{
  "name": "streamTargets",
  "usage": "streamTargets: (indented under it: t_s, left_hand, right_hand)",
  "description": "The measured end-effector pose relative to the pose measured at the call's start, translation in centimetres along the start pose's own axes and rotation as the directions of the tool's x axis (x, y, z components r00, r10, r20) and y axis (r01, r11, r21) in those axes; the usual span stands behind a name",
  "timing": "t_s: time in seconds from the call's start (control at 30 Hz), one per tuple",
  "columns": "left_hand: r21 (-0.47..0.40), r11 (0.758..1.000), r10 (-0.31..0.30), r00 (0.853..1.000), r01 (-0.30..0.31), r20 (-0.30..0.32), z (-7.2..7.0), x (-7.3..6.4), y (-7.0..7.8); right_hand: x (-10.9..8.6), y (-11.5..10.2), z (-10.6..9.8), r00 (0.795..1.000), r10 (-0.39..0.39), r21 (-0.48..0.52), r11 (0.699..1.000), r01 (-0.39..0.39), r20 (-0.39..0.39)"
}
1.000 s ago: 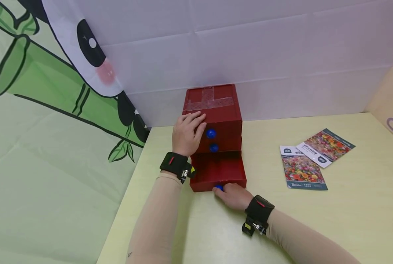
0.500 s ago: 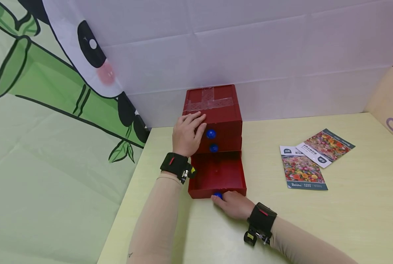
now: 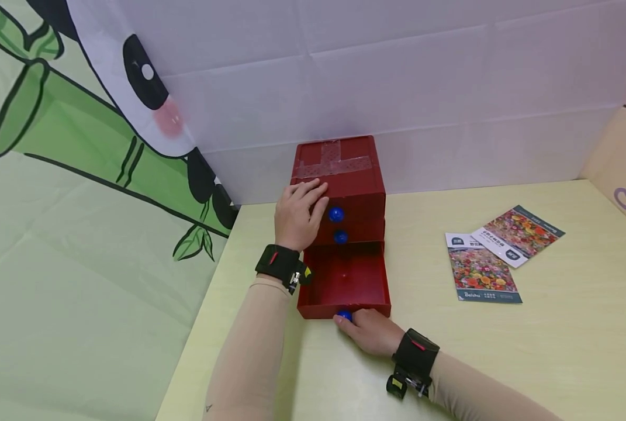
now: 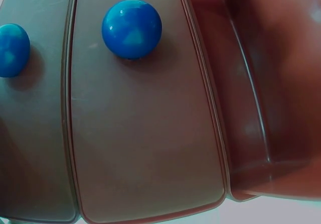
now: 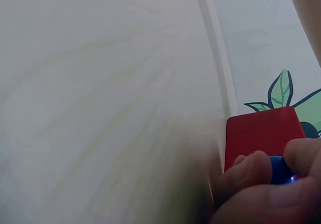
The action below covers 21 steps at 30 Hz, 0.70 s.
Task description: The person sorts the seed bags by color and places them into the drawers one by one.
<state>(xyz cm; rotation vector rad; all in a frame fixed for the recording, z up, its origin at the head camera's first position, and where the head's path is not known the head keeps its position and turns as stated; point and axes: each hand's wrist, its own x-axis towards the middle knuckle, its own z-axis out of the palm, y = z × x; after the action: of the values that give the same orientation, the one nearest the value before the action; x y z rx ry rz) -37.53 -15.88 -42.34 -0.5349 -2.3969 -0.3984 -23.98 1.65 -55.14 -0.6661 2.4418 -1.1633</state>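
A dark red drawer box (image 3: 339,186) with blue round knobs stands against the back cloth. Its bottom drawer (image 3: 346,282) is pulled well out, and the bare inside shows. My left hand (image 3: 298,215) rests on the box's upper left front edge, fingers lying relaxed over the top. With thumb and fingers my right hand (image 3: 367,330) pinches the bottom drawer's blue knob (image 5: 282,171), largely hidden by the fingers. In the left wrist view, the middle drawer's knob (image 4: 132,29) sits on its shut front, and the top knob (image 4: 12,50) shows at the left edge.
Two flower-picture packets, one (image 3: 484,270) partly under the other (image 3: 519,235), lie on the table (image 3: 570,327) to the right. Clear tape (image 3: 334,160) crosses the box's top. A printed cloth (image 3: 107,280) hangs along the table's left edge.
My right hand has drawn the bottom drawer further toward me by its knob, mostly in the first half second. My left hand has stayed on the box.
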Motion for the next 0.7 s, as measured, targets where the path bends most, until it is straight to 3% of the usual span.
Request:
streamTargets:
  t_s: [0.7]
  left_hand:
    - [0.004,1.000,0.010,1.000,-0.010,-0.007,-0.09,-0.16,0.05]
  right_hand:
    - [-0.85,0.68,-0.14,1.000,-0.015,-0.028,0.999,0.016,0.009]
